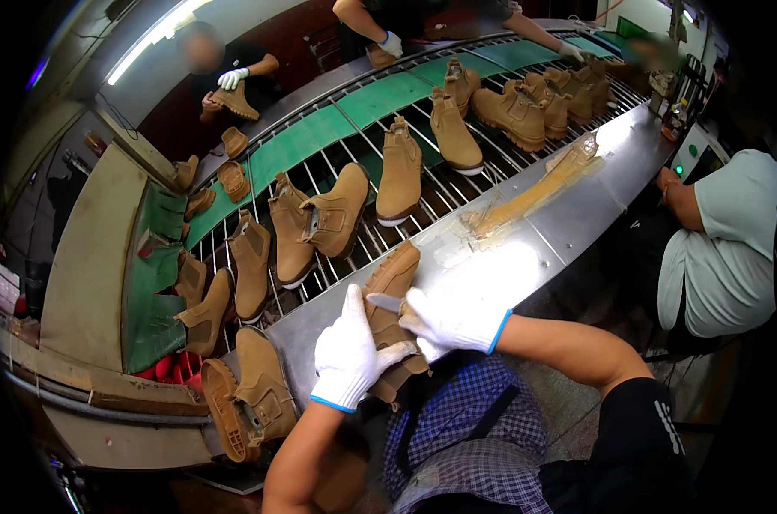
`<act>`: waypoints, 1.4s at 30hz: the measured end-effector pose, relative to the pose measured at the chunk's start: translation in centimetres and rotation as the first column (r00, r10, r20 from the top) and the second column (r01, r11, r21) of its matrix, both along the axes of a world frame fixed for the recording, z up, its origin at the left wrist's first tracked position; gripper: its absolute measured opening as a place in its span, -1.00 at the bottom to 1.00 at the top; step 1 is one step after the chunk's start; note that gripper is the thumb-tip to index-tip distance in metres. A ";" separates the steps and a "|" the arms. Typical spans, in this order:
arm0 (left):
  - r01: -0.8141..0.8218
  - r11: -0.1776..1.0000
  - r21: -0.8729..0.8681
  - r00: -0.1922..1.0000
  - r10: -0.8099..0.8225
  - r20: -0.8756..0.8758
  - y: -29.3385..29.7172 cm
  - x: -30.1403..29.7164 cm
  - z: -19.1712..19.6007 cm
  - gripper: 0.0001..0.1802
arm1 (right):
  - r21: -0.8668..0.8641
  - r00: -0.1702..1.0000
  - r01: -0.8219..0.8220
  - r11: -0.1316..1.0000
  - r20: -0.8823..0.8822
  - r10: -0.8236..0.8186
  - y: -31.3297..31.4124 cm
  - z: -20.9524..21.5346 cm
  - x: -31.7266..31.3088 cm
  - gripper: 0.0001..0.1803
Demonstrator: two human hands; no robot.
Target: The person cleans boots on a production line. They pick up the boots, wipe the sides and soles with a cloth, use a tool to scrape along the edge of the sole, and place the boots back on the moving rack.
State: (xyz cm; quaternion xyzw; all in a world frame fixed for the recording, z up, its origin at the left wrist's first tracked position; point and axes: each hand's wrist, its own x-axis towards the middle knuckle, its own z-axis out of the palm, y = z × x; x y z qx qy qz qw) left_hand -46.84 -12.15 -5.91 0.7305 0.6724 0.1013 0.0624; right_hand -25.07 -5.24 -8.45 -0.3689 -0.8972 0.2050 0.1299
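Clasps tan ankle boot [394, 267] toe-away at near edge of steel worktop [543, 242] with fingers of left hand [346, 353] wrapped round it, apparently to brace it, while gripping flat-bladed tool [382, 301] across it in tightly curled fingers of right hand [448, 324], seemingly for control.

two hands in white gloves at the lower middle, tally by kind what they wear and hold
White gloves: 2
Boot: 1
Bladed tool: 1
Total: 4
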 end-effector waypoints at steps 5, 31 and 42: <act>0.008 0.999 -0.040 1.000 -0.007 0.012 0.8 0.3 0.6 0.57 | 0.068 0.966 -0.230 0.971 -0.105 0.237 -0.7 -1.2 0.0 -0.57; -0.501 0.854 0.137 0.657 0.273 0.703 -7.7 -3.9 8.3 -0.07 | -0.217 0.946 -0.072 0.973 -0.323 -0.002 1.7 3.8 -3.1 -0.29; -0.347 0.749 0.565 0.881 0.054 0.470 0.7 3.3 7.8 -0.25 | -0.390 0.274 -0.063 0.918 -0.892 -0.360 7.3 9.2 -8.3 -0.50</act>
